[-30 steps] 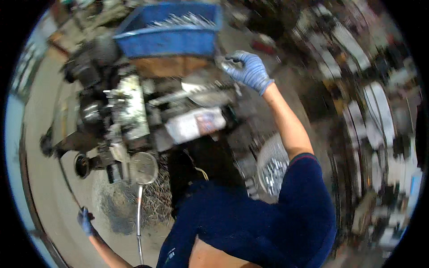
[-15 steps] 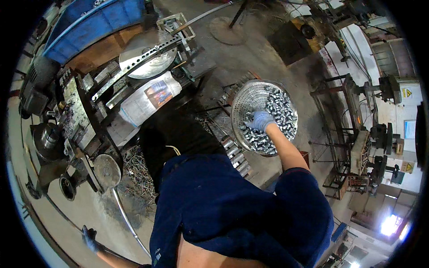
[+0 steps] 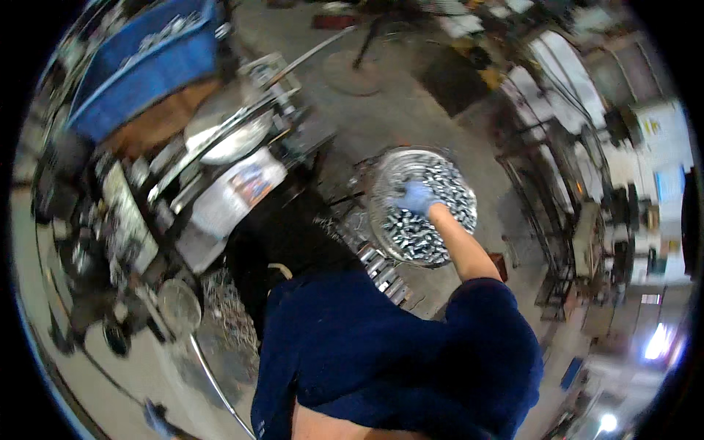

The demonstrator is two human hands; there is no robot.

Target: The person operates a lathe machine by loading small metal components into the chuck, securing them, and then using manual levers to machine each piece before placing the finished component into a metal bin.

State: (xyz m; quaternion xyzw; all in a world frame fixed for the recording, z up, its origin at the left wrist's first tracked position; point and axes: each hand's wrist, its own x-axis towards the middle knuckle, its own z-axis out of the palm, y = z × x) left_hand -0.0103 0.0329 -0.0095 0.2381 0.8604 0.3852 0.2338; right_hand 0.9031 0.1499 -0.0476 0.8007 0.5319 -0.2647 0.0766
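Observation:
My right hand (image 3: pixel 416 198), in a pale blue-grey glove, lies over a round perforated metal basin (image 3: pixel 378 229) to the right of my legs. Its fingers reach left, apart though blurred, over a layer of small shiny metal pieces (image 3: pixel 456 199). I see no piece held in them. The pieces spread across most of the basin. At the lower left edge, away from my body, is my gloved left hand (image 3: pixel 155 419). It is dark and smeared, so its fingers cannot be read. A thin dark cable or rod (image 3: pixel 110 372) runs toward it.
Left of my legs stands a cluttered machine bench with a printed sack (image 3: pixel 224 202) and a metal disc (image 3: pixel 238 141). A blue bin (image 3: pixel 143 81) of metal parts sits behind. Metal bars (image 3: pixel 385 275) lie beside the basin; a round-topped stool (image 3: pixel 179 308) stands left. Racks (image 3: pixel 543 169) line the right.
The metal pieces now cover more of the basin, including its upper left part. My right hand is still over them. The whole view has shifted and blurred, and my left hand sits lower in it.

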